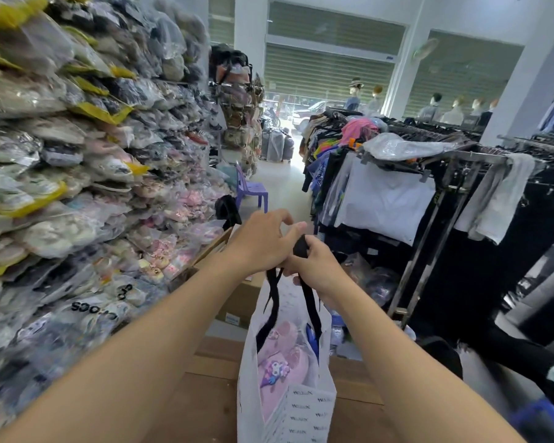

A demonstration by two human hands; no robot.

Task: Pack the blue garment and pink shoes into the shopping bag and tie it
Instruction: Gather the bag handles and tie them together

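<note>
A white shopping bag with small printed logos hangs in front of me, its mouth open. Inside lie the pink shoes with a cartoon charm, wrapped in clear plastic. A sliver of the blue garment shows behind them at the bag's right wall. Two black ribbon handles rise from the bag to my hands. My left hand and my right hand meet above the bag, both closed on the black ribbons, with a ribbon end sticking up from my right fist.
A tall wall of plastic-wrapped shoes fills the left. Clothing racks with hanging garments stand on the right. A cardboard box sits behind the bag, and a purple plastic chair stands in the aisle.
</note>
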